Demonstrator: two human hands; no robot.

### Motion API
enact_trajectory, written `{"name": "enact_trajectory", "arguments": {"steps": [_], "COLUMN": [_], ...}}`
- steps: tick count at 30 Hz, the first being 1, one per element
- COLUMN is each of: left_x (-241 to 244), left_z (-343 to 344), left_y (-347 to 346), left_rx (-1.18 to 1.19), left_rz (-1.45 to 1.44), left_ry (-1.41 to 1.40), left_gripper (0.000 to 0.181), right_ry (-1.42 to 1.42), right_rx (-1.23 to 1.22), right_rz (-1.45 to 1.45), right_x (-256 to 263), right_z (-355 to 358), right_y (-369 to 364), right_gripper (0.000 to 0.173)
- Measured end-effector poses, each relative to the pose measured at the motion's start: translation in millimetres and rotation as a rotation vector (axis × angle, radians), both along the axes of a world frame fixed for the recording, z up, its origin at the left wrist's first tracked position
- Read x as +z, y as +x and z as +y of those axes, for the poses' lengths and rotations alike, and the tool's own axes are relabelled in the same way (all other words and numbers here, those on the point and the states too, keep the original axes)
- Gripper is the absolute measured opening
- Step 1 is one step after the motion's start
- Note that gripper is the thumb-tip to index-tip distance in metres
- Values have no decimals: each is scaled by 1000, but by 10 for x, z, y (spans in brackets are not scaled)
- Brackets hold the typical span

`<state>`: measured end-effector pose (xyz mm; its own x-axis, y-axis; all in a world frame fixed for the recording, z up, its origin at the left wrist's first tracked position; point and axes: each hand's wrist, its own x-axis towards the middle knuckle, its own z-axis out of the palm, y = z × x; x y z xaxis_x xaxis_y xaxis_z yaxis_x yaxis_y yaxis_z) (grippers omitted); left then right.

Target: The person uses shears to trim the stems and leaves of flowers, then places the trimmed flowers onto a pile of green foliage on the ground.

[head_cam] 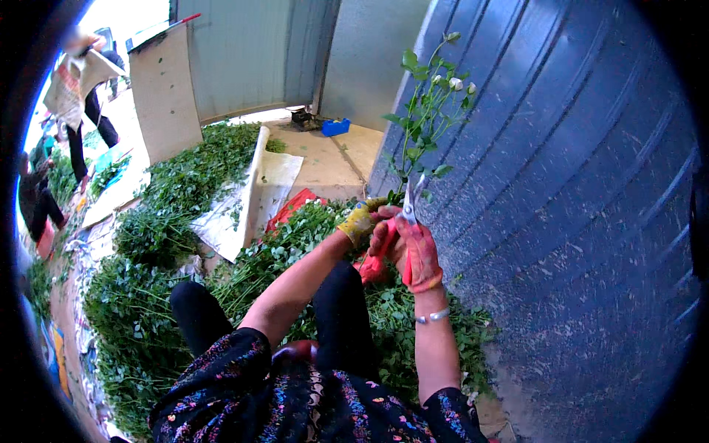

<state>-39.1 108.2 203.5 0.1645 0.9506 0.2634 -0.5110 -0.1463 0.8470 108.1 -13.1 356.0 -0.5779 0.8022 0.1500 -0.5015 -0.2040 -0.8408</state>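
Note:
My left hand point(366, 217), in a yellow patterned glove, grips the lower end of a rose stem point(412, 130) held upright. That spray has green leaves and several small white blooms and buds near its top. Red-handled scissors point(409, 210) are in my right hand point(421, 252), which wears a pink-red glove with bare fingertips. Their blades point up, beside the bottom of the stem; whether they touch it I cannot tell. Below both hands, cut leafy stems point(310, 227) lie heaped around my knees.
A ribbed metal sheet wall point(526, 194) rises close on my right. Ahead lie a white sheet point(249, 205), red material point(293, 207) and a blue object point(335, 128). More greenery point(138, 321) spreads at left. A pale board point(166, 94) stands near another person point(83, 88).

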Motion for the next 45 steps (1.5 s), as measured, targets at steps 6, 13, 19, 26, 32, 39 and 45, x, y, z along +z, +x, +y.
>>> {"name": "enact_trajectory", "arguments": {"steps": [6, 13, 19, 26, 32, 39, 45], "left_x": [-163, -710, 67, -140, -510, -546, -588], "left_z": [-93, 150, -455, -340, -206, -130, -117], "left_y": [706, 556, 943, 1015, 980, 1046, 1069], "left_rx": [-213, 144, 100, 72, -95, -98, -97], "left_rz": [-431, 20, 603, 502, 195, 181, 153], "left_ry": [-190, 190, 151, 78, -99, -78, -62], "left_gripper": [35, 44, 40, 35, 41, 44, 41], "right_ry": [-15, -41, -44, 664, 53, -78, -46], "right_rx": [-73, 9, -249, -699, -519, -347, -295], "right_rz": [-1, 31, -239, -1124, -427, -16, -87], "right_x": [-101, 103, 32, -346, -340, -233, -157], "right_z": [263, 446, 535, 334, 156, 333, 509], "right_y": [301, 117, 610, 659, 814, 977, 975], "right_gripper": [37, 39, 28, 25, 27, 34, 34]}}
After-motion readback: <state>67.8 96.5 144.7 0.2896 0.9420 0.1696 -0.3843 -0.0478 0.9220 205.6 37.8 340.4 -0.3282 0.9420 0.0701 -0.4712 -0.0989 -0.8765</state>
